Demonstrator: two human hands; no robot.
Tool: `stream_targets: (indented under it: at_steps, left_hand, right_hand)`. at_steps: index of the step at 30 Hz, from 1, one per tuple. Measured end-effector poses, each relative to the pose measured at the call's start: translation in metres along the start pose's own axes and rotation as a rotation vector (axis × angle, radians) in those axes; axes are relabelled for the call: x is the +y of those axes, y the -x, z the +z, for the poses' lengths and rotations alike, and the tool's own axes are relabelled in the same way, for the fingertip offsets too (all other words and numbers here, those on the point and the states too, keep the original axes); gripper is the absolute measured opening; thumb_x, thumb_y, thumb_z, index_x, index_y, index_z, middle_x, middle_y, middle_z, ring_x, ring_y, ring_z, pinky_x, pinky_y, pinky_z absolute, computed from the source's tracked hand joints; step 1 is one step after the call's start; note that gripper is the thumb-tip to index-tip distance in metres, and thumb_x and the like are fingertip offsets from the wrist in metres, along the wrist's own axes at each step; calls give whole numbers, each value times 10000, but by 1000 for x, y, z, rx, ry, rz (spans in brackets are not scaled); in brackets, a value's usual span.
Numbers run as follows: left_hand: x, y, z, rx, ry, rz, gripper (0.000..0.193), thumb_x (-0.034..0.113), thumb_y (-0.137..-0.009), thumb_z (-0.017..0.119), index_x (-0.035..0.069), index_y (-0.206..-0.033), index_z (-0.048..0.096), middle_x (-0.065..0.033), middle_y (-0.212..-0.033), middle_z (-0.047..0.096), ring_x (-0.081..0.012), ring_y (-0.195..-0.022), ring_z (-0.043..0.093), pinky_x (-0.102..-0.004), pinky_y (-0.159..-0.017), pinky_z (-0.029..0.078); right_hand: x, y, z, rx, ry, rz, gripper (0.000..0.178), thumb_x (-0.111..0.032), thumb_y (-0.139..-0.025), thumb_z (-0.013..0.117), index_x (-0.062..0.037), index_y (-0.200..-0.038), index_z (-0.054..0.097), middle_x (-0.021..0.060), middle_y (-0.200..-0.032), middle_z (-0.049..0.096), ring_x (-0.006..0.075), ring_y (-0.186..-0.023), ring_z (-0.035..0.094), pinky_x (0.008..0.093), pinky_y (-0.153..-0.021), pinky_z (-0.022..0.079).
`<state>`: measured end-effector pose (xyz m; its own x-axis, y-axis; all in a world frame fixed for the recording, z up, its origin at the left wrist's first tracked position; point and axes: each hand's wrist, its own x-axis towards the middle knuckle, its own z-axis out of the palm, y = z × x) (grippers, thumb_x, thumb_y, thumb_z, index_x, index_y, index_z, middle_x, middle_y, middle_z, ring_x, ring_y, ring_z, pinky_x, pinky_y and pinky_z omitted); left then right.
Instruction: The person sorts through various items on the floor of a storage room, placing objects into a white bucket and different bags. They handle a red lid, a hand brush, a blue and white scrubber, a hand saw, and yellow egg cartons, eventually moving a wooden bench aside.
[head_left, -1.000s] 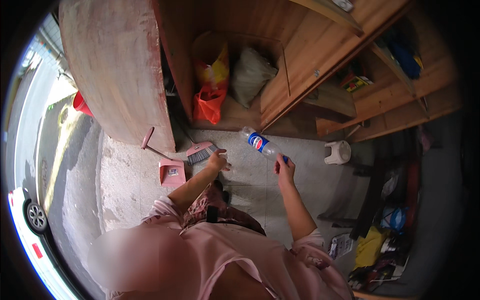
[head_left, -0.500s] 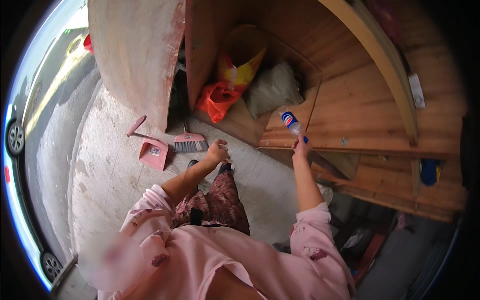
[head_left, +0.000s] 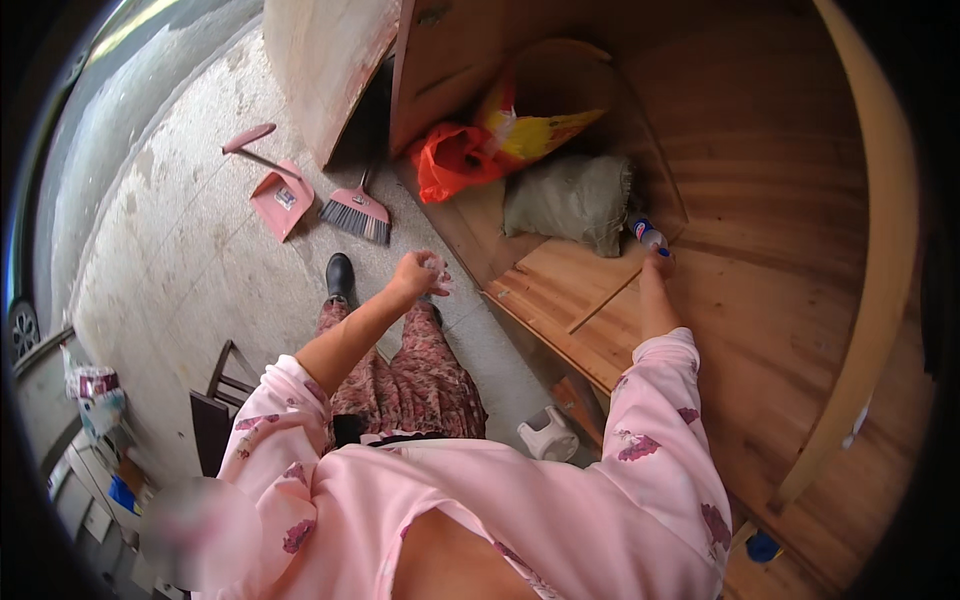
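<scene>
A small clear plastic bottle (head_left: 650,237) with a blue label and blue cap is held in my right hand (head_left: 658,263), its fingers closed around the cap end. The bottle lies over the cabinet shelf (head_left: 600,275), close to the right end of a grey-green woven sack (head_left: 565,205); I cannot tell whether it touches the sack. My left hand (head_left: 410,275) is closed above the floor, in front of the shelf edge, with a small whitish, see-through crumpled thing (head_left: 437,268) at its fingers.
A red plastic bag (head_left: 450,160) and a yellow-and-red bag (head_left: 545,125) lie left of the sack. On the floor are a pink dustpan (head_left: 283,200) and a pink broom (head_left: 360,212). A white stool (head_left: 549,434) stands under the shelf. A curved wooden edge (head_left: 890,200) rises at the right.
My right hand has carried the bottle deeper into the cabinet, toward the sack's right end. My left hand stays closed over the floor. The view has shifted, with the cabinet now nearer.
</scene>
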<state>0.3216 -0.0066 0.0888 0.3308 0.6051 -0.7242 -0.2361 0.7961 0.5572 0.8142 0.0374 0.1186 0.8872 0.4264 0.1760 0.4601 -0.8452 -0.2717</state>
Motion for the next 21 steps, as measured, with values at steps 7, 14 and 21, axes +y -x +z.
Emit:
stream_targets:
  at_steps: [7, 14, 21]
  left_hand:
    - [-35, 0, -5, 74, -168, -19, 152, 91, -798, 587, -19, -899, 562, -87, -703, 595, -167, -626, 603, -307, -529, 509]
    - [-71, -6, -37, 207, -352, -46, 188, 88, -738, 603, 2, -904, 591, -96, -691, 629, -169, -618, 624, -285, -561, 501]
    - [-75, -5, -31, 190, -156, -78, 193, 15, -726, 567, -2, -918, 581, -84, -679, 603, -152, -601, 600, -280, -547, 508]
  right_hand:
    - [23, -64, 52, -61, 114, -195, 497, -347, -644, 700, -24, -1009, 602, 172, -919, 630, 334, -839, 606, 385, -781, 470]
    - [4, -93, 47, -249, 243, -508, 376, -306, -703, 663, -52, -977, 623, 129, -738, 640, 265, -671, 624, 353, -605, 494]
    - [9, -73, 57, -801, -133, -170, 254, -209, -743, 658, -61, -944, 610, 39, -589, 554, 113, -425, 494, 250, -371, 388]
